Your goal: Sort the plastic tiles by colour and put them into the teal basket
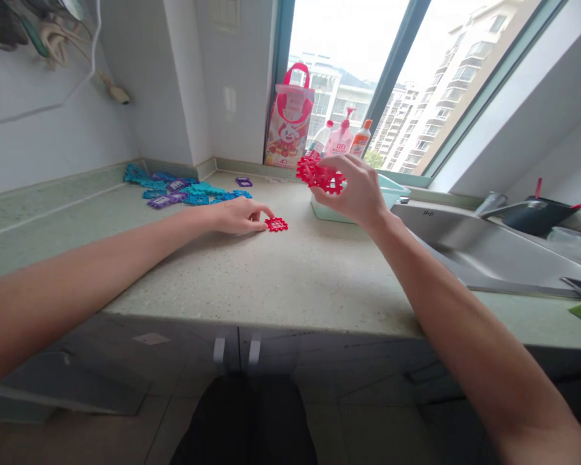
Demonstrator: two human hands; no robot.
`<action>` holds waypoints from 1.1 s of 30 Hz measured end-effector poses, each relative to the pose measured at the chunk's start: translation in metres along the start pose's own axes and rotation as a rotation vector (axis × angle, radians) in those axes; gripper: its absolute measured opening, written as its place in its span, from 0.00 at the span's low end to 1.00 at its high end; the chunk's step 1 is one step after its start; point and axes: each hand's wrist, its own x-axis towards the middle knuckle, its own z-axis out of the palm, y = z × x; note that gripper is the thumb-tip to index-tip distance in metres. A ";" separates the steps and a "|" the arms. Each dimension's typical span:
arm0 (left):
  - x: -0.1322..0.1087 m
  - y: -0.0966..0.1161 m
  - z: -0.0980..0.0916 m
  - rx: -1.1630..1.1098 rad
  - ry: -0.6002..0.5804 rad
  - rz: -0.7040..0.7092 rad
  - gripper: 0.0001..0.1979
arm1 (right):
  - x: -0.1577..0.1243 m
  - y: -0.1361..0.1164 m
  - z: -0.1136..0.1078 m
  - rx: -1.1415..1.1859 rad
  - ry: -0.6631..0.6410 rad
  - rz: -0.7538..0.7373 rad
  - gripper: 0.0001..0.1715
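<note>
My left hand [244, 216] rests low on the counter, its thumb and a finger closed on the edge of a flat red openwork piece [277, 224] lying there. Raised above the counter to the right, my right hand [353, 187] grips a cluster of red openwork pieces [319, 174] between thumb and fingers. Behind my left hand lies a spread of teal, blue and purple pieces [188, 187]. One purple piece [243, 182] lies apart near the back wall. A pale green basket [329, 213] is partly hidden behind my right hand.
A pink bag [289, 129] and several bottles, one a pink pump bottle [339, 139], stand by the window. On the right is a steel sink [474, 248] with a dark pan [537, 216] beyond it. The counter's front edge [271, 326] runs nearest me.
</note>
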 end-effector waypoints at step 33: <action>0.000 -0.003 0.000 0.008 0.008 0.028 0.26 | -0.016 0.073 0.002 -0.256 -0.010 0.589 0.29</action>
